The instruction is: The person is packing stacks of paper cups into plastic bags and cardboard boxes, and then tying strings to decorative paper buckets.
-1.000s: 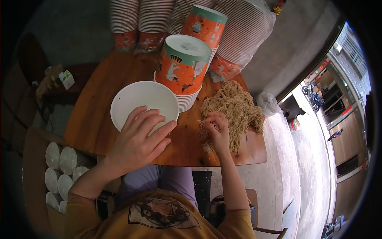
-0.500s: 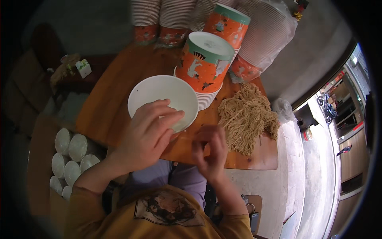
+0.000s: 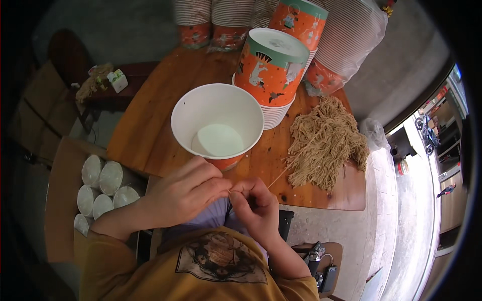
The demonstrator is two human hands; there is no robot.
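An empty white-lined paper cup [image 3: 217,125] with an orange outside stands at the near edge of the wooden table [image 3: 150,115]. Just below it my left hand [image 3: 183,193] and my right hand [image 3: 256,205] meet fingertip to fingertip, pinching a thin noodle strand [image 3: 278,176] that runs up right toward a heap of brown dried noodles [image 3: 326,140]. Both hands hover over my lap, in front of the table edge.
A stack of orange patterned cups [image 3: 268,67] stands behind the white cup. More cup stacks [image 3: 351,35] in plastic line the table's far side. Several capped cups [image 3: 100,185] sit low on my left. A dark bench [image 3: 105,85] holds small items.
My left hand left the cup's rim and came down to meet the right hand. The right hand pulled away from the noodle heap toward my body, drawing a strand along.
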